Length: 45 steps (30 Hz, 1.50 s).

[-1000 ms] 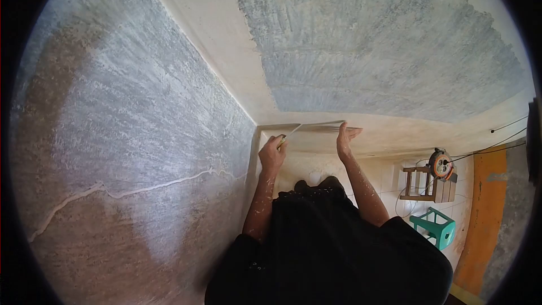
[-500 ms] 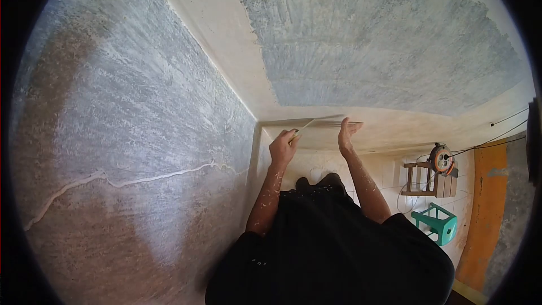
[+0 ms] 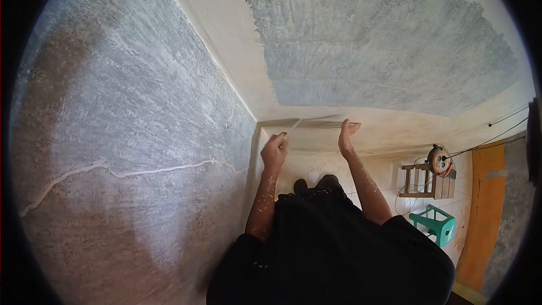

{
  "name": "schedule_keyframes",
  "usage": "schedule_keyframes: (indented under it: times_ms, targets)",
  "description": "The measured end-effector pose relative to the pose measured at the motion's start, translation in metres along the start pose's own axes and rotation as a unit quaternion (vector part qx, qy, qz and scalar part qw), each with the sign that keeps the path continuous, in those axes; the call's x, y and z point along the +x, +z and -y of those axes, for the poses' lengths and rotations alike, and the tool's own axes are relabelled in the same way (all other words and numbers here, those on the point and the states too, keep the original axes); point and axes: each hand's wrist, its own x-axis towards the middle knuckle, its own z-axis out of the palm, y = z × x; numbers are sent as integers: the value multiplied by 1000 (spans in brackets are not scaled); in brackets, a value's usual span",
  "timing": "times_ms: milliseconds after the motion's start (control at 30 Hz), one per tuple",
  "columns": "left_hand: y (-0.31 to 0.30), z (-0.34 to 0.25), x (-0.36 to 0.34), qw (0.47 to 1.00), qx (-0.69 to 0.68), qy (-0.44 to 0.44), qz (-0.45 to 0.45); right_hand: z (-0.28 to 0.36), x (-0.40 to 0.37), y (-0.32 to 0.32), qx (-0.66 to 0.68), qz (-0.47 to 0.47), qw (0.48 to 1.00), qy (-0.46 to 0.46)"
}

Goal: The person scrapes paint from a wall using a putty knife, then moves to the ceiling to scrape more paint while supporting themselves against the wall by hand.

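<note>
My left hand (image 3: 275, 151) is closed around a thin, pale, stick-like tool (image 3: 293, 126). Its far end points up and right toward the cream lower part of the front wall (image 3: 389, 121), where long thin shadows fall. Motion blurs the tool, and the fingers hide its grip end. To the right, my right hand (image 3: 346, 138) is raised with straight fingers close to that same wall, holding nothing. Pale flecks dot both forearms.
The left wall (image 3: 169, 96) is rough grey-blue with a white, filled-looking crack line (image 3: 152, 175). At right, an orange-rimmed cable reel (image 3: 439, 160) rests on a wooden stool (image 3: 443, 185). Near it stands a green plastic stool (image 3: 437, 226). Cords (image 3: 488, 140) run along the right side.
My left hand has moved slightly left and down, and the tool in it has come away to the left. My right hand has hardly moved.
</note>
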Motion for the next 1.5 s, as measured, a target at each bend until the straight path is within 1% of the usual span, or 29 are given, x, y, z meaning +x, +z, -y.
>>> schedule_keyframes:
  times_ms: [33, 100, 167, 267, 300, 400, 467, 500, 533, 567, 600, 633, 667, 800, 867, 933, 1033, 1067, 1100, 1167, 1200, 1300, 1333, 1433, 1467, 1500]
  targets:
    - [-5, 7, 2, 999, -17, 7, -26, 0, -3, -1, 1, -6, 1000, -2]
    - [-1, 3, 10, 1000, 4, 6, 4, 5, 2, -2, 8, -14, 1000, -16]
    - [-4, 0, 1, 1000, 8, 13, 9, -2, -1, 0, 17, -13, 999, -25]
    - [-4, 12, 4, 1000, -8, 23, -8, -5, 4, 2, 23, -22, 999, -20]
    - [-7, 10, 10, 999, -17, 26, -16, 3, 6, 1, 24, -18, 999, -25]
    - [-2, -4, 2, 999, 31, 12, 9, 9, -6, -3, 24, 2, 999, -22]
    - [-5, 17, 1, 1000, -4, -10, -11, 8, -7, -7, 32, 9, 999, -18]
    - [-7, 17, 6, 999, -24, -19, -24, 13, -5, -9, 32, 6, 999, -22]
    - [-2, 12, 9, 1000, -16, 13, -19, 17, -7, -10, 31, 6, 999, -22]
    - [8, 6, 6, 1000, -12, 27, -2, 16, -14, -10, 28, 9, 999, -18]
    - [13, -15, 7, 999, -9, 40, 14, 16, -19, -10, 23, 16, 999, -17]
    - [17, -24, 7, 998, -6, 56, 28, 18, -20, -11, 19, 21, 999, -19]
    - [14, -18, 8, 997, -3, 70, -20, 22, -18, -11, 17, 23, 999, -23]
    - [-3, 16, 6, 1000, -15, 18, -9, 9, -8, -25, 48, 28, 998, -15]
    - [-14, 15, 9, 1000, 18, -2, 9, 1, -8, -34, 78, 29, 996, -19]
    - [-17, 15, 8, 999, 31, -14, 7, -3, -9, -42, 88, -30, 995, -41]
    - [0, -9, 3, 1000, 12, 12, 13, 14, -10, -43, 84, -113, 988, -58]
    - [-3, -12, 3, 1000, 18, -11, 14, 19, -5, -40, 80, -133, 986, -62]
    - [-5, -8, 7, 1000, 10, -15, 7, 23, -1, -39, 78, -154, 983, -68]
    - [-16, 4, 4, 1000, -6, -29, -2, 24, -3, -38, 33, -162, 984, -61]
    - [-16, 4, 9, 1000, 5, -9, -17, 30, 0, -36, 14, -167, 984, -60]
    - [4, -7, 6, 999, 14, 35, -10, 36, -1, -30, 2, -169, 985, -33]
    - [3, -7, 4, 1000, 19, 18, 6, 36, -4, -28, 1, -177, 984, -30]
    - [-6, 4, 3, 999, -19, 2, -40, 40, -5, -25, -3, -189, 982, -24]
    - [-11, 7, 5, 999, -11, -44, 0, 42, -6, -27, -6, -187, 982, -21]
    - [-8, -2, 8, 1000, -1, -18, -11, 44, -5, -29, -10, -184, 983, -17]
